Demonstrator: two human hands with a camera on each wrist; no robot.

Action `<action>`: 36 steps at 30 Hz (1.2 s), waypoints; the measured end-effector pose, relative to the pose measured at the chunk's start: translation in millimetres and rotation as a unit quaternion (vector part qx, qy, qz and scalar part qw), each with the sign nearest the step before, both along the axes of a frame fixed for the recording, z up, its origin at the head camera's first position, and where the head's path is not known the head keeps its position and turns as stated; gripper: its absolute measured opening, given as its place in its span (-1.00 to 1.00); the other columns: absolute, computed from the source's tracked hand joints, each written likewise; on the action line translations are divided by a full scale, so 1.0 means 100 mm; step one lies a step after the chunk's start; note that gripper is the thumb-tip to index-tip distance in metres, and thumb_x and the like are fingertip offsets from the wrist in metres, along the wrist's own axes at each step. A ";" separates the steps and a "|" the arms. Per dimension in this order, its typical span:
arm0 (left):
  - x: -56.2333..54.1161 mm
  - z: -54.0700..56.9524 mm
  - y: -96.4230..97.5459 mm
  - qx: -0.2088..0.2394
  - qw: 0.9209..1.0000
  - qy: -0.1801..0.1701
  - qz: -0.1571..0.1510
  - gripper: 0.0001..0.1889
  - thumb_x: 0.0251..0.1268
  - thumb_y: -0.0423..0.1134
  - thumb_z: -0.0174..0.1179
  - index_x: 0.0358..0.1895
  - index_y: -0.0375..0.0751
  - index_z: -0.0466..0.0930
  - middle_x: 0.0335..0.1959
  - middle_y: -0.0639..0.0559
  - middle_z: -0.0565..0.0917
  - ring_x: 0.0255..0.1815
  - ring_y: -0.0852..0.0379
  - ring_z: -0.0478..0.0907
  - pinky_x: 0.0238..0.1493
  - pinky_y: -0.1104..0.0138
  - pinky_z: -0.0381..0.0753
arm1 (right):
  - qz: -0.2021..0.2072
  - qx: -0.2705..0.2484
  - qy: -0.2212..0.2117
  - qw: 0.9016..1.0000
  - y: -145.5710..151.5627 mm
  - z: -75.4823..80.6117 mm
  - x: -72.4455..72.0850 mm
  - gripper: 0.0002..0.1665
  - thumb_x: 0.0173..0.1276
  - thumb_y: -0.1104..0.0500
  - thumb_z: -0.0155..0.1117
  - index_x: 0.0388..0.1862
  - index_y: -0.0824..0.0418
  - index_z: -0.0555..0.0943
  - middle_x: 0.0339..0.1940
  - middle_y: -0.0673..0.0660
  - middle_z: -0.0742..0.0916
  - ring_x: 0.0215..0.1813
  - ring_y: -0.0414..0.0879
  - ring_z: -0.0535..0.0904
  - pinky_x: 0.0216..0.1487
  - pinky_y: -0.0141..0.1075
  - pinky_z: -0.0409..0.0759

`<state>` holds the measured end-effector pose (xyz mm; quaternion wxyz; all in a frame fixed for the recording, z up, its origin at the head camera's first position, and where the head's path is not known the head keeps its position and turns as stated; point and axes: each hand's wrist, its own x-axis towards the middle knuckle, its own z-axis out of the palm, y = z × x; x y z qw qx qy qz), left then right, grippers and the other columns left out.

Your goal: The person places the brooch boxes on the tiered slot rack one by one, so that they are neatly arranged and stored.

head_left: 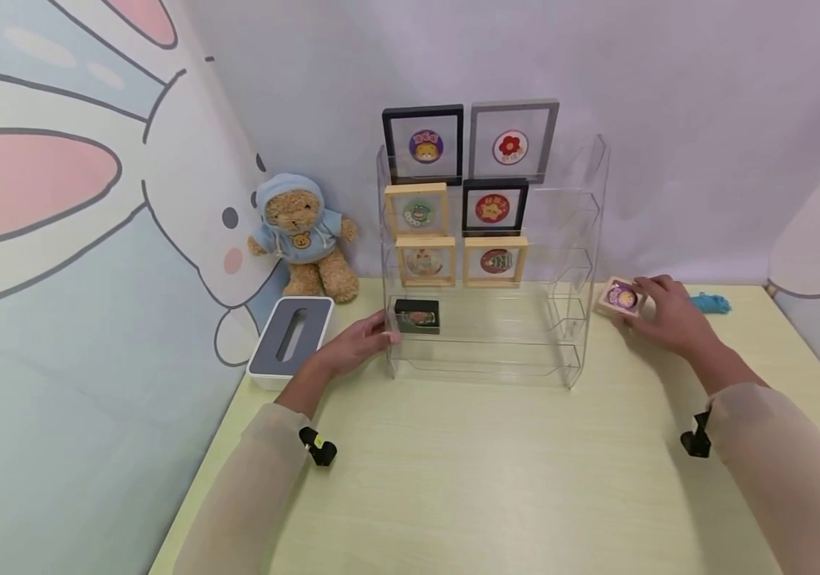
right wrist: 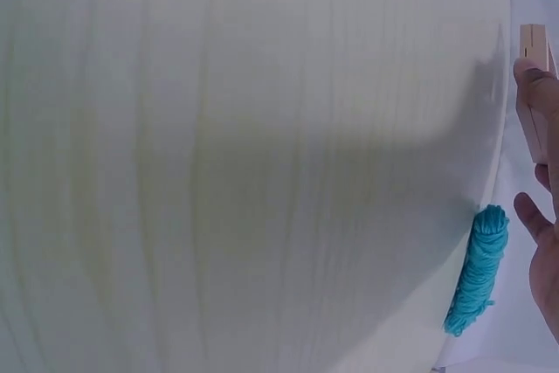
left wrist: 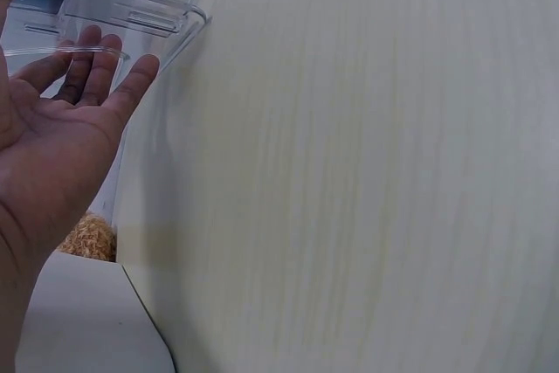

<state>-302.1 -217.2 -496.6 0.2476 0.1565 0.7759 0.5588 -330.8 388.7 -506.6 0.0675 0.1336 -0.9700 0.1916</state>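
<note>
My right hand [head_left: 668, 315] pinches a small pale wooden frame [head_left: 621, 296] with a purple-and-yellow badge just right of the clear acrylic rack [head_left: 481, 351]. In the right wrist view, the frame [right wrist: 530, 41] shows edge-on between thumb and fingers. My left hand [head_left: 354, 345] is at the rack's lower left side, its fingers loosely extended against the clear plastic. The left wrist view shows the palm and fingers [left wrist: 94, 72] by the rack's edge. A small black frame [head_left: 417, 317] sits on a low tier beside that hand. Higher tiers carry several badge frames [head_left: 424, 262], black, grey and wooden.
A brown teddy bear [head_left: 303, 231] in a blue hoodie sits left of the rack. Ahead of it is a white tissue box [head_left: 271, 339] with a grey top. A blue bundle of cord [head_left: 711, 303] lies behind my right hand. Cartoon-printed walls border the pale table [head_left: 489, 479].
</note>
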 end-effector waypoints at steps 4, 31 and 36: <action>0.01 0.01 0.00 0.000 1.000 0.000 -0.001 -0.13 0.74 0.02 0.17 0.86 -0.07 -0.09 0.86 -0.12 0.07 0.84 -0.16 0.11 0.80 -0.15 0.18 | -0.002 -0.005 0.028 1.000 0.01 0.06 0.04 -0.06 0.45 0.07 0.57 0.61 0.46 0.36 0.39 0.59 0.46 0.29 0.53 0.39 0.09 0.50 0.52; 0.01 0.03 0.00 -0.004 1.000 -0.009 0.003 -0.11 0.73 0.04 0.18 0.86 -0.08 -0.10 0.86 -0.15 0.08 0.85 -0.16 0.10 0.80 -0.15 0.17 | 0.025 -0.022 0.175 0.984 0.05 0.53 0.22 -0.05 0.19 0.27 0.69 0.55 0.36 0.48 0.31 0.55 0.50 0.15 0.52 0.37 0.06 0.38 0.36; 0.02 0.02 0.01 0.004 1.000 -0.007 -0.002 -0.11 0.74 0.06 0.17 0.86 -0.09 -0.11 0.85 -0.17 0.09 0.84 -0.18 0.11 0.79 -0.16 0.19 | 0.045 0.008 0.224 0.974 0.09 0.63 0.25 -0.14 0.34 0.04 0.59 0.53 0.29 0.50 0.29 0.54 0.53 0.13 0.56 0.42 0.02 0.53 0.38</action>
